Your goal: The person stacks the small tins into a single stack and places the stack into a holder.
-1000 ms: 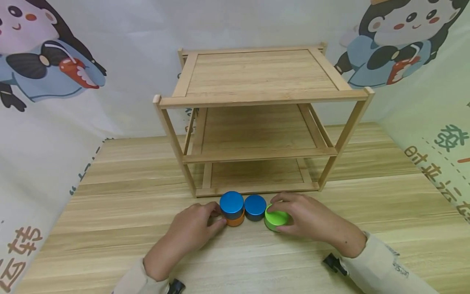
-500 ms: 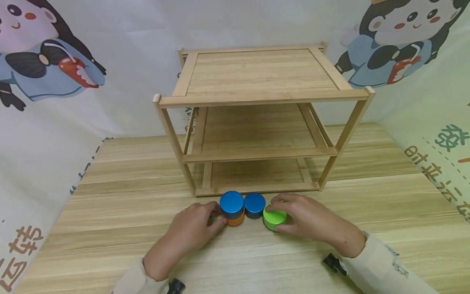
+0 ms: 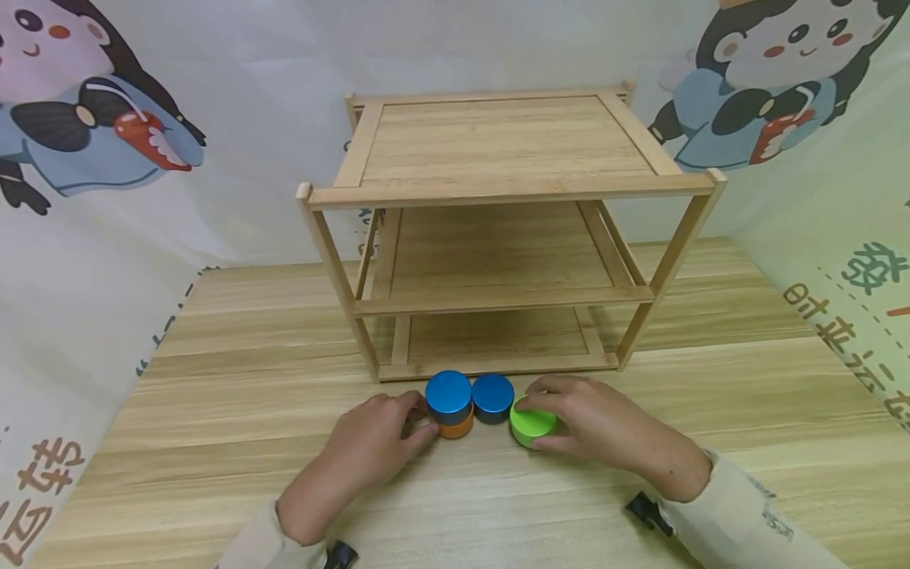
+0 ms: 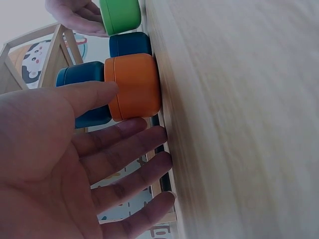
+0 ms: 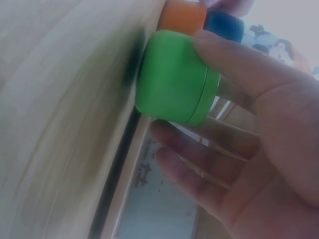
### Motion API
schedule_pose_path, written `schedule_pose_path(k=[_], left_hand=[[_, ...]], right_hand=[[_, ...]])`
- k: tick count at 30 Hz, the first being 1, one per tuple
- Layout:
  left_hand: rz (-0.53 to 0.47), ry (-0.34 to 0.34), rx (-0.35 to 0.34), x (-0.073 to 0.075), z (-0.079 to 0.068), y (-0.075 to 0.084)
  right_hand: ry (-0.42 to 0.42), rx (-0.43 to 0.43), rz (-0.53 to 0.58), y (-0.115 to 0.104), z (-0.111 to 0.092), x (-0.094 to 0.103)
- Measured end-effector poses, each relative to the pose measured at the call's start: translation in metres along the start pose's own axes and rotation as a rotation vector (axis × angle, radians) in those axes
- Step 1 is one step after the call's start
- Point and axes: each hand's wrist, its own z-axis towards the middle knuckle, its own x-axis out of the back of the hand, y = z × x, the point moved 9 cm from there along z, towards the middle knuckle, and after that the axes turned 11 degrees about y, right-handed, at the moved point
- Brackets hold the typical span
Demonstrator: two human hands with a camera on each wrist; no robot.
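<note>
An orange jar [image 4: 137, 87] stands on the wooden table with a blue-lidded jar [image 3: 449, 395] stacked on it. My left hand [image 3: 373, 438] is at the left side of this stack, its thumb and index fingertips right at the orange jar and its other fingers loosely spread. A second blue-lidded jar [image 3: 493, 397] stands on the table just right of the stack. My right hand [image 3: 593, 419] grips a green jar [image 5: 172, 77] between thumb and fingers, to the right of that jar and slightly nearer me. Part of the green lid is hidden by my fingers.
Right behind the jars stands a three-tier wooden rack [image 3: 508, 190], its lowest front rail [image 3: 498, 367] close to them. Printed cloth walls [image 3: 270, 158] enclose the table [image 3: 455, 506] at the back and sides.
The green jar and the blue-lidded jar beside it have shifted slightly left and back, the latter moving closer to the rack. My left hand and the stack have stayed in place.
</note>
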Motion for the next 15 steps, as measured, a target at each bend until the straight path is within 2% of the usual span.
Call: schedule_pose_path(k=[15], left_hand=[[-0.006, -0.011, -0.004, 0.001, -0.001, 0.001]], right_hand=[[0.042, 0.048, -0.047, -0.009, 0.0, 0.014]])
